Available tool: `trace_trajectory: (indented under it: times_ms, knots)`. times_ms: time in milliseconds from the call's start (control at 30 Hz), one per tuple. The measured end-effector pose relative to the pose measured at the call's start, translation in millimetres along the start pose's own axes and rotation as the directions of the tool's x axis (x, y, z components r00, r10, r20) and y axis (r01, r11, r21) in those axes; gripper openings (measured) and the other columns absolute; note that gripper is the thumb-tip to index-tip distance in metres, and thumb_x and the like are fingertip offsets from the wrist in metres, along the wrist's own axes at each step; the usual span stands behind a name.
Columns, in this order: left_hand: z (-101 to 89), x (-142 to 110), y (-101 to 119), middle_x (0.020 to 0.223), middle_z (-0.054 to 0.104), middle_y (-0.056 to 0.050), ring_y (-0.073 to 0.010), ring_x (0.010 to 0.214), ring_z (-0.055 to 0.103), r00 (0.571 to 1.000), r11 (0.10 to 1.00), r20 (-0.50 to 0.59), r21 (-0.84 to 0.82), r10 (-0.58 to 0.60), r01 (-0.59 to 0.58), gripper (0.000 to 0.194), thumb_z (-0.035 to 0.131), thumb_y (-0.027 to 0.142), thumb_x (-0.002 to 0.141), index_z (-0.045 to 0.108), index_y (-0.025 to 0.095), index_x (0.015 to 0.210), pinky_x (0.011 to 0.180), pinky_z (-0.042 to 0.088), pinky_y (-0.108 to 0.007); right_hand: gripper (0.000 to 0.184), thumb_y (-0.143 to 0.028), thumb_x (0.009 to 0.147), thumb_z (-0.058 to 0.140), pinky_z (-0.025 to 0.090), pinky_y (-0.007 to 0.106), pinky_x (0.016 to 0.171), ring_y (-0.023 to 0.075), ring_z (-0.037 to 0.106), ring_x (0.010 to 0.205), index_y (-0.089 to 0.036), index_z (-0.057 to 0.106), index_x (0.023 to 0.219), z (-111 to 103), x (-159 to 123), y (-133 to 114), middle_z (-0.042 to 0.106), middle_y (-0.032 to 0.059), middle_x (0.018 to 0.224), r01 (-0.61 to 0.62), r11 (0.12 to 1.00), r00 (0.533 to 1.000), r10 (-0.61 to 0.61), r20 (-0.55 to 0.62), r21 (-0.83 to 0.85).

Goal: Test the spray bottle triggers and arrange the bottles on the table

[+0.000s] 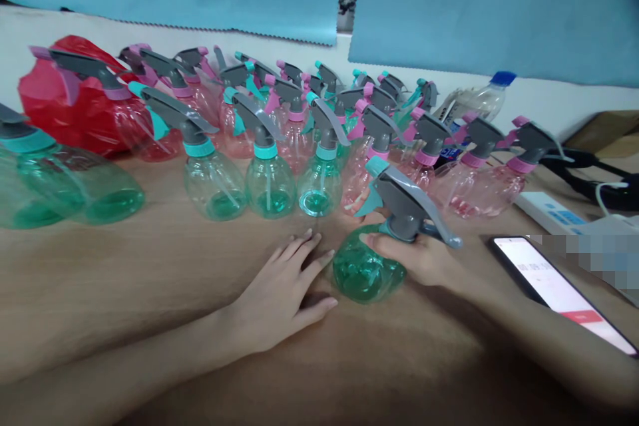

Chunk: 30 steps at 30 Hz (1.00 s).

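My right hand is wrapped round the upper body of a green spray bottle with a grey and turquoise trigger head. The bottle is slightly tilted, and some fingers are hidden behind it. Flat on the wooden table lies my left hand, fingers spread, just left of that bottle and holding nothing. Beyond the hands stand three other green spray bottles, the closest being the green bottle directly behind. A pink spray bottle is partly covered by the held one.
More pink and green spray bottles crowd the back. A red plastic bag sits at the far left, and a blue-capped clear bottle at the back right. A lit phone lies right of my right hand, near a white power strip.
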<state>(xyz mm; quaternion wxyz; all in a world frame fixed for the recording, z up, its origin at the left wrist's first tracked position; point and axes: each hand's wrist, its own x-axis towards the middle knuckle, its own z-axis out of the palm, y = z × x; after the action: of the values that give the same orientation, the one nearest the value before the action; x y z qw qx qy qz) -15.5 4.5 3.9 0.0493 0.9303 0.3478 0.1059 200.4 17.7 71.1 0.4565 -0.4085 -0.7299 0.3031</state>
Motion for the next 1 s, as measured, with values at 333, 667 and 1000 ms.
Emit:
trace_trajectory:
  times_ms: [333,667,1000]
  knots:
    - [-0.2,0,1,0.147,0.035,-0.018,-0.0317,0.137,0.028,1.0,0.999,0.009,0.043,0.009,-0.01,0.062,0.044,0.055,0.093,0.043,0.011,0.137,0.107,0.028,-0.049,0.031,-0.018,0.073,0.052,0.055,0.038,0.084,0.0206,0.067,0.089,-0.028,0.062,0.101,3,1,3,0.069,0.0014,0.094,-0.022,0.99,0.993,0.006,0.119,0.136]
    - [0.8,0,1,0.148,0.034,-0.017,-0.0307,0.138,0.026,1.0,0.999,0.014,0.052,0.004,-0.005,0.062,0.043,0.055,0.093,0.042,0.012,0.138,0.108,0.027,-0.049,0.047,-0.021,0.076,0.056,0.056,0.039,0.08,0.0212,0.068,0.088,-0.027,0.053,0.122,3,-2,8,0.069,0.0059,0.1,-0.028,0.99,0.995,0.016,0.095,0.135]
    - [0.2,0,1,0.147,0.035,-0.017,-0.0313,0.137,0.028,1.0,0.999,0.002,0.038,0.009,-0.009,0.06,0.044,0.054,0.093,0.043,0.013,0.137,0.107,0.028,-0.05,0.045,-0.022,0.078,0.056,0.054,0.045,0.087,0.025,0.066,0.098,-0.029,0.054,0.122,4,-3,12,0.07,0.0057,0.102,-0.023,0.991,0.996,0.012,0.085,0.134]
